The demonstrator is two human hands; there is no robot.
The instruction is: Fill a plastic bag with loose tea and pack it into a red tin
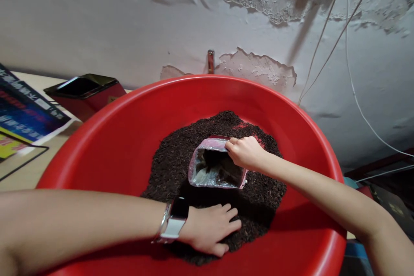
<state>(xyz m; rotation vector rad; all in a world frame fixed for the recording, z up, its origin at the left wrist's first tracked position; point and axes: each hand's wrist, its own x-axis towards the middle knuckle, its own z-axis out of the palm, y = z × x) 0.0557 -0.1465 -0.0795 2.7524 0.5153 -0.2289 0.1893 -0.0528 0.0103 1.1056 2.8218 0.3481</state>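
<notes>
A large red plastic basin point(110, 159) holds a heap of dark loose bits point(181, 146) that look like dried tea leaves. My right hand point(246, 152) is closed on the rim of a foil-lined bag point(198, 171) with a pinkish outer side. The bag lies tilted over the heap with its mouth facing me, and some dark bits show inside. My left hand point(211, 227), wearing a watch point(176, 217) and a bracelet at the wrist, rests palm down on the near part of the heap. Its fingers are apart and nothing is held.
Left of the basin stands a dark red box with a black rim point(89, 99), beside printed sheets point(29, 112) on a light tabletop point(24, 177). Behind is a wall with peeling paint point(181, 26). White cables point(351, 73) hang at the right.
</notes>
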